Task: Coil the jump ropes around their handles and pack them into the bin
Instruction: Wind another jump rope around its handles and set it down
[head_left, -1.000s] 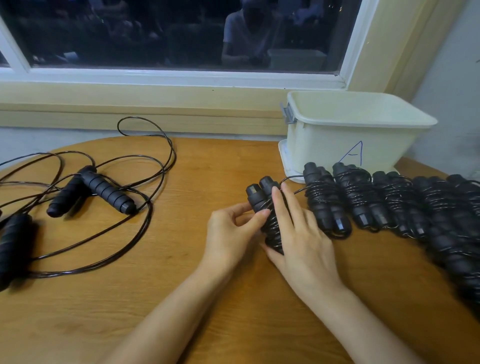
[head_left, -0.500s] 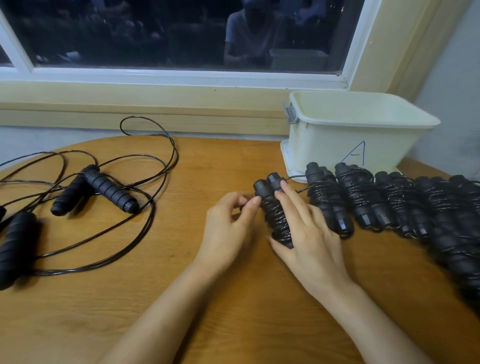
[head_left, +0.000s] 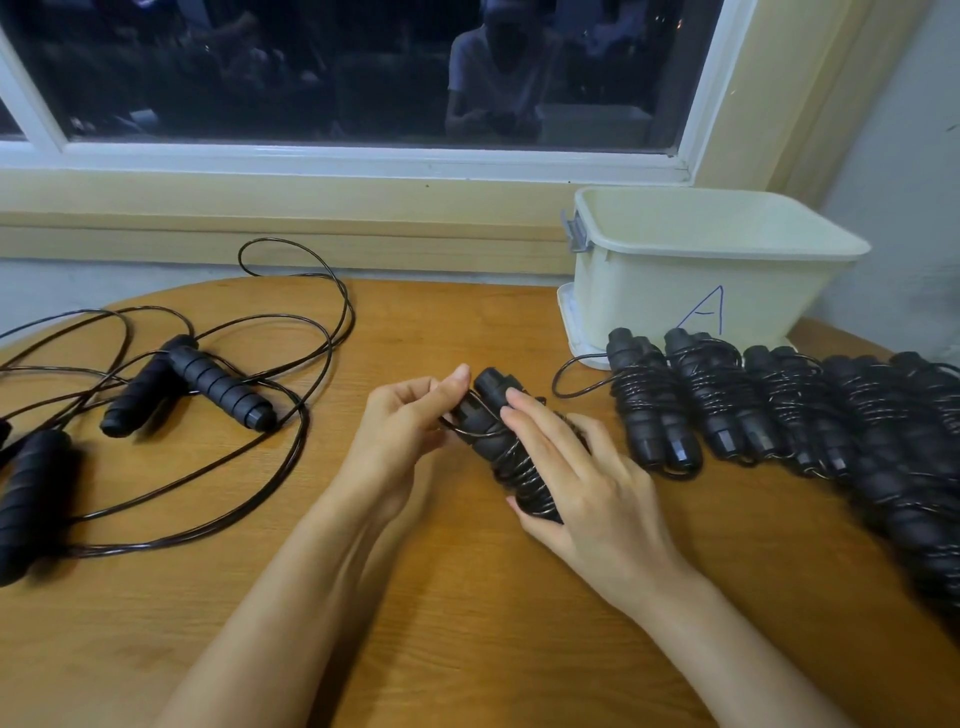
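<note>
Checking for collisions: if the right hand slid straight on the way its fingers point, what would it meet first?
Probably the left hand, whose fingertips pinch the same coiled jump rope the right hand grips; depth is hard to judge.

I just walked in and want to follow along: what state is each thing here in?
Black jump rope in the hands: nearly all coiled around its paired handles.
Left hand: pinches its cord by the handle tops.
Right hand: grips its coiled middle.
Cream plastic bin marked A: open-topped, inside hidden.
Row of coiled black jump ropes: wound, lying before the bin, unpacked.
Loose black jump ropes at left: uncoiled, cords sprawled.
</note>
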